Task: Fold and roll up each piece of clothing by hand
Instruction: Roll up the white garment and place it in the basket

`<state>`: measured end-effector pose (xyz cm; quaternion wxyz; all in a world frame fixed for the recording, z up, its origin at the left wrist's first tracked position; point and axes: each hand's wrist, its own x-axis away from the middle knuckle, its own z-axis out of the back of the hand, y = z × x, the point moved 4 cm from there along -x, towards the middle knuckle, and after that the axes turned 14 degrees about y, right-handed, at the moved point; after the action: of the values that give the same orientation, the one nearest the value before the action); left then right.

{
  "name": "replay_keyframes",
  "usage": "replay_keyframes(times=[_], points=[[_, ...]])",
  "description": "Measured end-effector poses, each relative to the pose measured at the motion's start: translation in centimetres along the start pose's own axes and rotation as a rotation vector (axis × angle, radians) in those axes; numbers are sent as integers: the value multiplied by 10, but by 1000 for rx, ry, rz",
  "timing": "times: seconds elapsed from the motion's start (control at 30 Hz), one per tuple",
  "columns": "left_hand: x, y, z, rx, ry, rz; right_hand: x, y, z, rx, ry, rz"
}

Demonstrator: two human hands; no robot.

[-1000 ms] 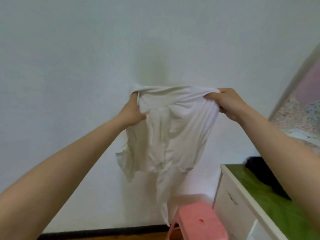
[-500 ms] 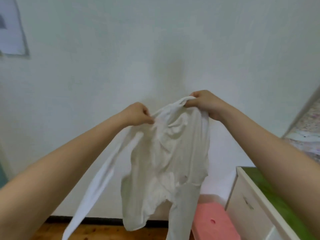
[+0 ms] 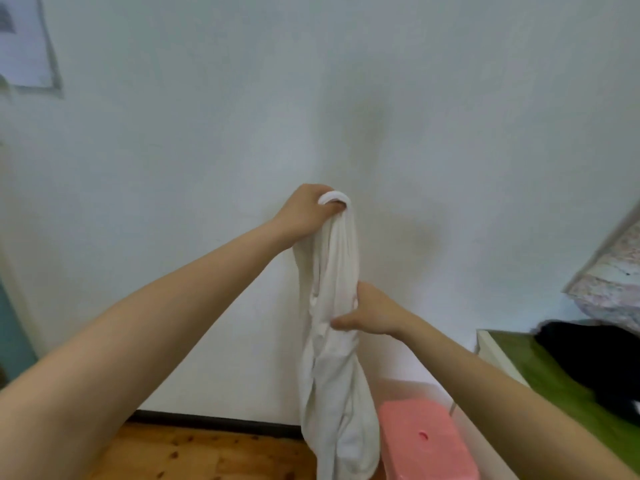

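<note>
You're in a home bedroom: floral bedding (image 3: 609,289) at right edge, wood floor (image 3: 207,452), pink plastic stool (image 3: 426,441), white wall (image 3: 311,81).

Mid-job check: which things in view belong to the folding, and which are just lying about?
Job: white garment, gripped by left hand and right hand; black clothing, probably next.
Lying about: pink stool, green-topped cabinet, wall poster.

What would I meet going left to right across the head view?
Paper on the wall → white garment → pink stool → black clothes
</note>
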<state>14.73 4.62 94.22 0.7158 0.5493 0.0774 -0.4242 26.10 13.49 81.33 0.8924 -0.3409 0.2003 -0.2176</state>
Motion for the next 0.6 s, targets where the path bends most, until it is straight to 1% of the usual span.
replay_keyframes(times=[0.03,0.1,0.17,0.23,0.3,0.37,0.47,0.5,0.6], points=[[-2,0,2,-23,25,-32,0,11,-2,91,1,-38],[-5,-6,9,-84,97,-78,-4,31,6,129,34,-146],[-8,-21,18,-113,153,-68,-5,47,25,152,54,-212],[-8,-37,24,-131,152,-27,-6,57,47,49,109,-263],[-8,-53,30,-118,127,59,-9,59,71,-177,210,-297],[-8,-68,39,-76,48,176,-11,55,92,-414,266,-307],[-3,-84,55,56,-186,345,-14,44,111,-698,287,-293],[-2,-89,59,108,-242,388,-16,40,114,-779,278,-290],[0,-98,60,323,-378,496,-20,28,112,-986,178,-304]])
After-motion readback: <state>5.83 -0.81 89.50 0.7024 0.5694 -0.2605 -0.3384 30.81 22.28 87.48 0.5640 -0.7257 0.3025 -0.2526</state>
